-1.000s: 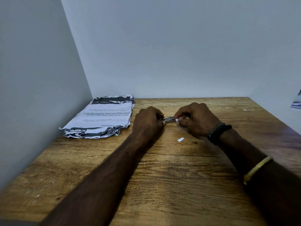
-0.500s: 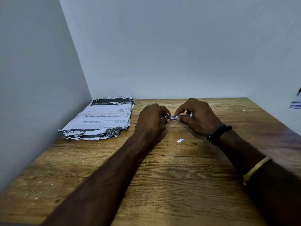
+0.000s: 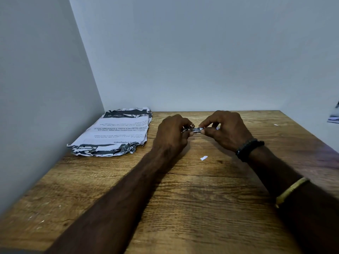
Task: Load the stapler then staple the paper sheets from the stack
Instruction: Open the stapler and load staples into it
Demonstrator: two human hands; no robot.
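Note:
A small metal stapler (image 3: 196, 129) is held just above the wooden table (image 3: 183, 208), between both hands. My left hand (image 3: 172, 132) grips its left end, most of which is hidden under the fingers. My right hand (image 3: 226, 130) pinches the right end between thumb and fingertips; whether that part is the stapler's tray or a strip of staples is too small to tell. A stack of printed paper sheets (image 3: 117, 132) with crumpled dark edges lies at the back left, against the wall, apart from both hands.
A small white paper scrap (image 3: 203, 158) lies on the table in front of my hands. Another tiny scrap (image 3: 275, 125) sits at the back right. Walls close the left and back sides. Some printed paper (image 3: 333, 116) shows at the right edge.
Both hands have lifted slightly off the table and moved a little farther back with the stapler. My right fingers have shifted to a pinch on its right end.

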